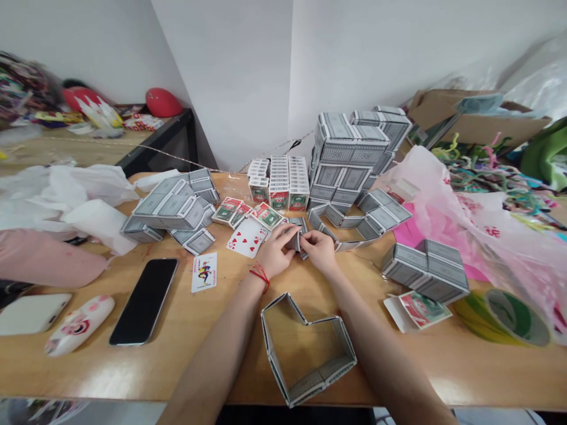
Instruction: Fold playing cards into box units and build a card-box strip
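My left hand (277, 251), with a red string at the wrist, and my right hand (318, 251) meet at the middle of the table. Between their closed fingers are grey-backed playing cards (294, 239), partly hidden by the fingers. Just left of my left hand lie face-up playing cards (246, 237) and red-and-green card boxes (267, 215). A heart-shaped frame of joined cards (349, 348) stands between my forearms. Beyond my right hand is another open frame of folded cards (330, 223). A joker card (204, 273) lies farther left.
Stacked card blocks (341, 153) rise at the back, beside rows of card boxes (279, 183). More card blocks stand left (172, 206) and right (425, 268). A phone (144, 302), a patterned case (80, 326), yellow tape (502, 317) and an opened card box (420, 310) lie around.
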`<action>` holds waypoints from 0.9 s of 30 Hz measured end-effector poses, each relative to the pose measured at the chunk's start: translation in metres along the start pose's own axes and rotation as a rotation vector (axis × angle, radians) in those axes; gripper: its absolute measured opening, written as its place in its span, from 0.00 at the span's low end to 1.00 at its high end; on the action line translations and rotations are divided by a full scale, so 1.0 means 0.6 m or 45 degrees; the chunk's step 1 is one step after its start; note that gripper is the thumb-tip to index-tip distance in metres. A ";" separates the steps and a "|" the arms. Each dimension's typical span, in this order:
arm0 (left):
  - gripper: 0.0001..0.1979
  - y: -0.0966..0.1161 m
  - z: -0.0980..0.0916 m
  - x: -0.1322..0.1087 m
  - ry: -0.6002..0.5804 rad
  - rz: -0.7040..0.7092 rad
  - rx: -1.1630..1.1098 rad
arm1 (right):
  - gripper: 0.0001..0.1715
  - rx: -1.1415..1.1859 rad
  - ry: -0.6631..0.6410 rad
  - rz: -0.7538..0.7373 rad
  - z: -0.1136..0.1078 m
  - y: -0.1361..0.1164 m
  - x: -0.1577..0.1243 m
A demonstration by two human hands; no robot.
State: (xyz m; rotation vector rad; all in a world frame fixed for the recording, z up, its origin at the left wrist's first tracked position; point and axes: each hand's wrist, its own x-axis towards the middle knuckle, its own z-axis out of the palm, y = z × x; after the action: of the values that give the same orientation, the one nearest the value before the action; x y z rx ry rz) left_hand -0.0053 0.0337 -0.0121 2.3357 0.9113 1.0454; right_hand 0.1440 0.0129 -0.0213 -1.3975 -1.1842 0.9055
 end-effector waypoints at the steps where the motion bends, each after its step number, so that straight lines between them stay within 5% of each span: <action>1: 0.31 0.001 0.000 0.000 -0.003 -0.006 0.004 | 0.15 0.002 -0.005 -0.003 0.000 0.000 0.000; 14: 0.30 0.009 0.003 0.002 -0.046 -0.014 0.083 | 0.13 -0.067 0.130 -0.169 0.003 0.010 -0.001; 27: 0.29 0.004 0.009 0.000 0.032 -0.111 0.079 | 0.23 0.038 -0.065 -0.076 -0.001 0.005 -0.002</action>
State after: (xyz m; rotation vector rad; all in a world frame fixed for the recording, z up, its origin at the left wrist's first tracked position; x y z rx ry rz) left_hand -0.0004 0.0316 -0.0142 2.3148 1.0592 1.0270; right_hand 0.1446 0.0120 -0.0241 -1.3154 -1.2395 0.9178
